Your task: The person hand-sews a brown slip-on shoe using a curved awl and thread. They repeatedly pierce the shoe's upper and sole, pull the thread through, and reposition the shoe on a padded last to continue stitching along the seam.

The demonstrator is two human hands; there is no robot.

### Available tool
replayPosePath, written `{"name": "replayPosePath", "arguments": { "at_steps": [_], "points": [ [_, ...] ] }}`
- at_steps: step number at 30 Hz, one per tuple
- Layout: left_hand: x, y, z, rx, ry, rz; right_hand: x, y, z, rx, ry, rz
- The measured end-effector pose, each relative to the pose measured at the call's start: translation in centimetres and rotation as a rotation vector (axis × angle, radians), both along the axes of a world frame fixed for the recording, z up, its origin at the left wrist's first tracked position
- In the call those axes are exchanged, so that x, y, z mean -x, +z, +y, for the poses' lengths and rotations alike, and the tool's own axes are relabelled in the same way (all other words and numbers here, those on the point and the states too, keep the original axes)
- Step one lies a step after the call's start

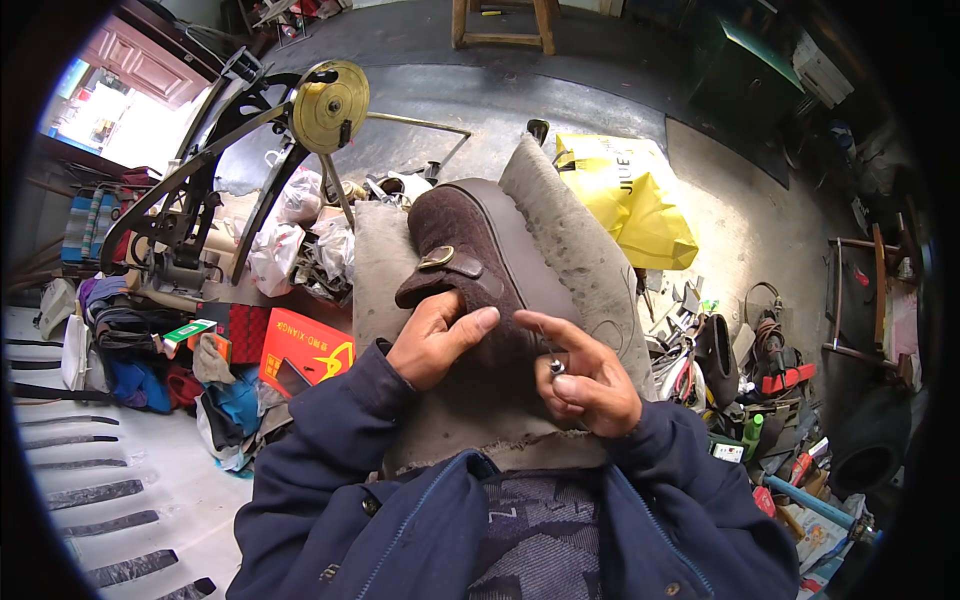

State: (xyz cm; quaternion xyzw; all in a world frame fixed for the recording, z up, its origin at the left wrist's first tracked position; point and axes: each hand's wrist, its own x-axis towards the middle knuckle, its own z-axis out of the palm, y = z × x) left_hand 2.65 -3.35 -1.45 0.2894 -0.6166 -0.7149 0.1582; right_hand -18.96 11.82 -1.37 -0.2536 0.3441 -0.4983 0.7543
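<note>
A dark brown felt shoe with a strap and a round gold-coloured buckle lies on its side across my lap, its thick brown sole toward the right. Under it spreads a worn grey cloth. My left hand grips the shoe at its opening, fingers inside and thumb out on top. Close to the lower side of the shoe, my right hand is curled round an awl; only its metal end shows, and the palm hides the handle. The right index finger points toward the felt. A thin dark thread loops over the cloth beside this hand.
A hand-cranked sewing machine with a brass wheel stands at the far left. Beyond the cloth sits a yellow bag. A red box and piled fabrics lie to the left, with shoes and tools heaped on the right. A wooden stool is at the back.
</note>
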Motion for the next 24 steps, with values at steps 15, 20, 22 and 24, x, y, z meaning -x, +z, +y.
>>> {"name": "replayPosePath", "arguments": {
  "at_steps": [15, 20, 22, 24],
  "points": [
    [-1.5, 2.2, -0.7, 0.861, -0.083, -0.298, 0.1, -1.3, -2.1, 0.365, -0.392, 1.272],
    [-5.6, 1.2, 0.4, 0.769, 0.278, -0.327, -0.5, -2.0, -2.0, 0.389, -0.471, 1.253],
    [-7.4, 0.5, -0.3, 0.806, 0.459, -0.38, -0.6, -2.2, -1.8, 0.392, -0.484, 1.246],
    [-8.9, 0.1, -2.0, 0.742, 0.75, -0.411, -0.8, -2.3, -1.8, 0.387, -0.482, 1.246]
  ]
}}
